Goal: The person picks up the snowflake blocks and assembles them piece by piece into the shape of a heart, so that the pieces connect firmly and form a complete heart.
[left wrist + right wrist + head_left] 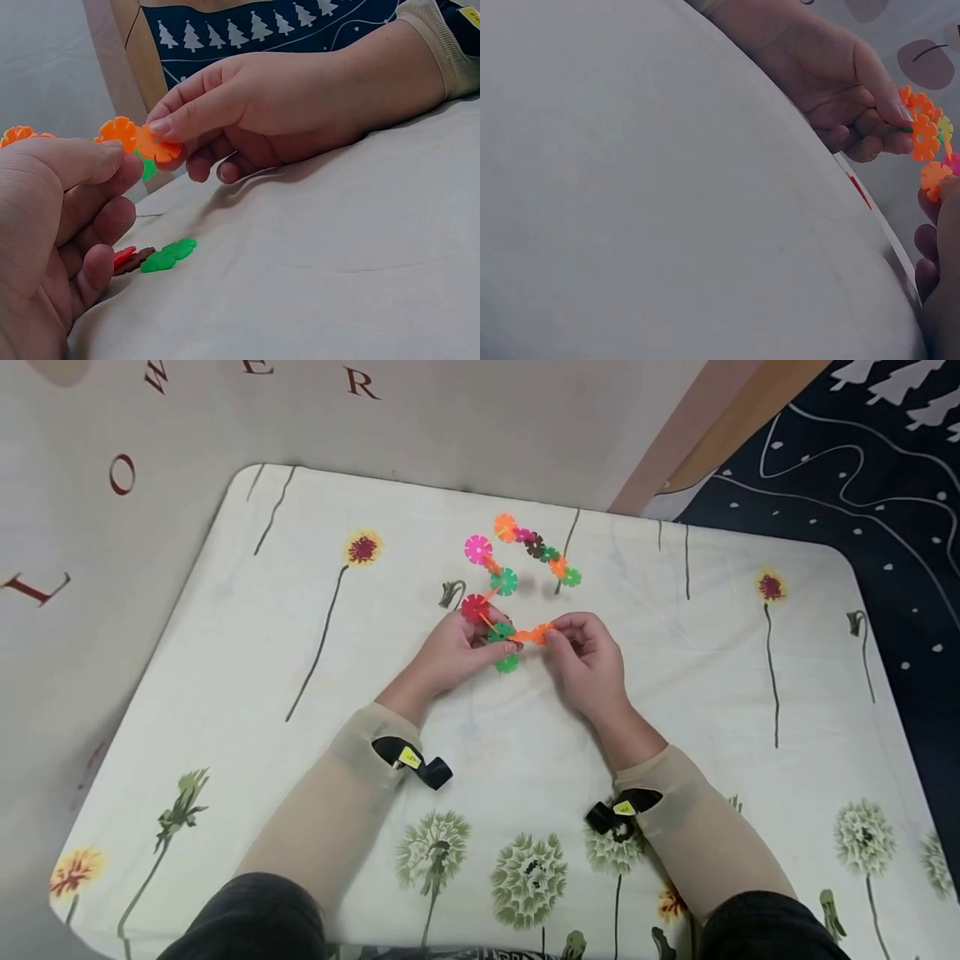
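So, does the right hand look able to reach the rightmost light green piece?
Probably yes: only bare cloth shows between the right hand and the light green piece, though it would first release the orange piece.

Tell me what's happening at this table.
Someone's left hand holds a chain of coloured plastic discs, and the right hand pinches an orange disc close by. Whether that disc is firmly joined on, I can't tell. More of the chain curves away beyond the hands, over the flowered tablecloth.
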A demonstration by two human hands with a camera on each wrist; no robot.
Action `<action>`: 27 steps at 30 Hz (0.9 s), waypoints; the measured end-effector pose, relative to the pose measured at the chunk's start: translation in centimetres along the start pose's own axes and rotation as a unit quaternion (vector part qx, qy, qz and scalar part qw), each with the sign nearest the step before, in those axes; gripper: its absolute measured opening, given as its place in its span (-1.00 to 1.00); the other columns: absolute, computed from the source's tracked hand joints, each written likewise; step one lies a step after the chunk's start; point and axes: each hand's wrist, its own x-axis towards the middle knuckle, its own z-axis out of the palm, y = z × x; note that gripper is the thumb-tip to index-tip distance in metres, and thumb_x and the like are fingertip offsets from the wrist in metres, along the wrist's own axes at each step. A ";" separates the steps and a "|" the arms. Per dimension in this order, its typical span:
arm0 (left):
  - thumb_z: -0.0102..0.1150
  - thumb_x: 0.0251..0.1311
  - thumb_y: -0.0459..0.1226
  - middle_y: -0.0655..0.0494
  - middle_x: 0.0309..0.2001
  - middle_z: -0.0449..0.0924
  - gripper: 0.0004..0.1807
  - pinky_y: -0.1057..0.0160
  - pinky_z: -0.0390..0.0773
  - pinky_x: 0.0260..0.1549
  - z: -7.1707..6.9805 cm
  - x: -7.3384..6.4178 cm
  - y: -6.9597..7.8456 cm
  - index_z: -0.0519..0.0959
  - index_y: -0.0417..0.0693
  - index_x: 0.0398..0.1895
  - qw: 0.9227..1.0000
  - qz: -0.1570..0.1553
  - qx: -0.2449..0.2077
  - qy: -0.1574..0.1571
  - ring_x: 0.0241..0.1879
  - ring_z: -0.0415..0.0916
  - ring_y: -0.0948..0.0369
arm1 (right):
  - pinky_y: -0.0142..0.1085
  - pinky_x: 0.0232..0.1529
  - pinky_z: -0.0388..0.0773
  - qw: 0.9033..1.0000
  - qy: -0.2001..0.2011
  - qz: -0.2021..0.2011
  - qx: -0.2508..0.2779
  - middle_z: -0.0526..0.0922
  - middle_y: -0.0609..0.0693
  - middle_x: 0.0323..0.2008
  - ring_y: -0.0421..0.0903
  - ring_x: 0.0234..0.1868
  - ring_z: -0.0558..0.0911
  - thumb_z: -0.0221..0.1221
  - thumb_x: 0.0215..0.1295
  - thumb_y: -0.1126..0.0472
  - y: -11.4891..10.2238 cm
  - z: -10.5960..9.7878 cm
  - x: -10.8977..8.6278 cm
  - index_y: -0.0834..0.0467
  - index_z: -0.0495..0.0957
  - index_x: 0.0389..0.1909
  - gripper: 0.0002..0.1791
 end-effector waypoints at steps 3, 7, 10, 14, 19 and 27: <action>0.50 0.33 -0.18 0.03 -0.21 0.71 -0.75 0.19 0.48 -0.21 0.1 0.0 0.0 0.72 -0.02 -0.02 1.000 -0.001 0.004 0.001 -0.24 0.51 0.05 | -0.43 -0.28 0.50 1.000 0.000 0.001 0.032 0.71 0.18 -0.28 -0.22 -0.35 0.59 0.22 0.48 0.50 0.0 -0.1 -0.1 0.46 0.54 -0.05 -0.88; 0.50 0.33 -0.19 0.03 -0.20 0.71 -0.75 0.18 0.48 -0.20 0.1 0.0 0.0 0.71 -0.03 -0.02 1.000 -0.001 0.006 0.003 -0.23 0.50 0.05 | -0.43 -0.26 0.53 0.999 0.001 -0.004 0.051 0.72 0.07 -0.30 -0.18 -0.35 0.61 0.22 0.46 0.52 0.0 0.0 -0.1 0.49 0.53 -0.07 -0.88; 0.50 0.32 -0.19 0.04 -0.17 0.71 -0.75 0.19 0.50 -0.19 0.1 0.0 0.0 0.71 -0.03 -0.01 1.000 0.000 0.005 0.002 -0.22 0.51 0.05 | -0.43 -0.25 0.55 0.998 0.004 -0.001 0.062 0.72 -0.01 -0.32 -0.14 -0.36 0.62 0.22 0.45 0.53 -0.1 0.1 -0.1 0.50 0.53 -0.08 -0.88; 0.51 0.32 -0.22 0.04 -0.13 0.70 -0.73 0.18 0.52 -0.16 0.1 0.0 -0.1 0.70 -0.05 0.01 1.000 0.006 0.006 0.001 -0.21 0.53 0.04 | -0.44 -0.26 0.55 0.998 0.003 0.006 0.062 0.72 -0.09 -0.35 -0.16 -0.36 0.62 0.25 0.43 0.53 -0.3 0.1 -0.1 0.50 0.56 -0.09 -0.87; 0.52 0.30 -0.23 0.04 -0.12 0.70 -0.73 0.17 0.52 -0.14 0.1 0.0 -0.2 0.71 -0.06 0.00 1.000 0.011 0.014 -0.002 -0.19 0.53 0.05 | -0.45 -0.26 0.55 0.998 0.001 0.007 0.058 0.75 -0.02 -0.35 -0.16 -0.35 0.65 0.28 0.40 0.54 -0.3 0.1 -0.1 0.52 0.57 -0.09 -0.85; 0.55 0.27 -0.18 0.07 -0.20 0.75 -0.73 0.14 0.52 -0.09 0.0 0.2 -0.1 0.75 -0.03 -0.04 0.999 0.004 0.038 -0.003 -0.17 0.56 0.08 | -0.45 -0.35 0.51 0.999 -0.008 0.003 0.050 0.76 0.06 -0.36 -0.21 -0.42 0.62 0.31 0.38 0.54 -0.2 -0.1 -0.2 0.47 0.62 -0.12 -0.88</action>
